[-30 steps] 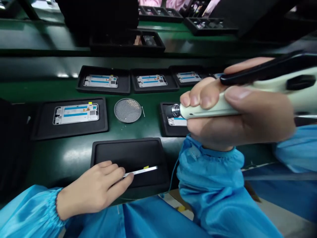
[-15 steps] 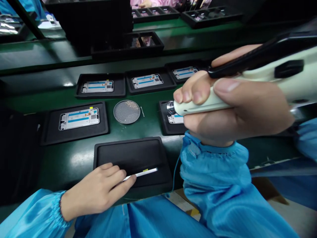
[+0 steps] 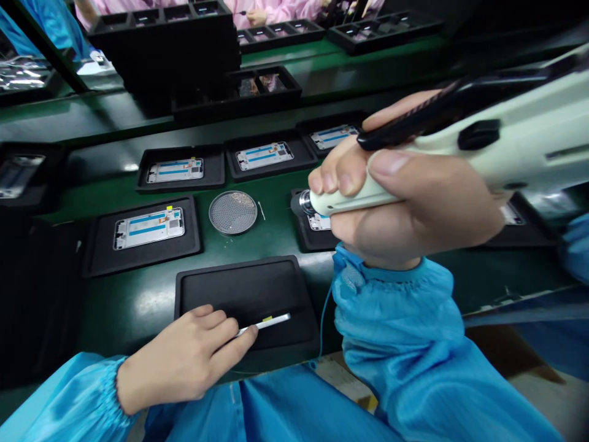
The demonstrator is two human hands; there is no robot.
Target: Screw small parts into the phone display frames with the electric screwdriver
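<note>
Gripping the cream electric screwdriver [image 3: 414, 166] in my right hand [image 3: 414, 209], raised above the near black tray [image 3: 207, 288], my left hand [image 3: 184, 359] pinches the thin white strip [image 3: 269, 321] lying on that tray.

I see a cream electric screwdriver [image 3: 460, 153] with a black lever, gripped level, its metal tip pointing left; a thin white phone frame [image 3: 267, 321] stands on edge, tilted, in the black tray [image 3: 243, 288] at the belt's near edge

Left hand [image 3: 184, 359] low, palm down, fingers extended; right hand [image 3: 405, 196] raised, fist-curled, blue-sleeved forearm upright.
</note>
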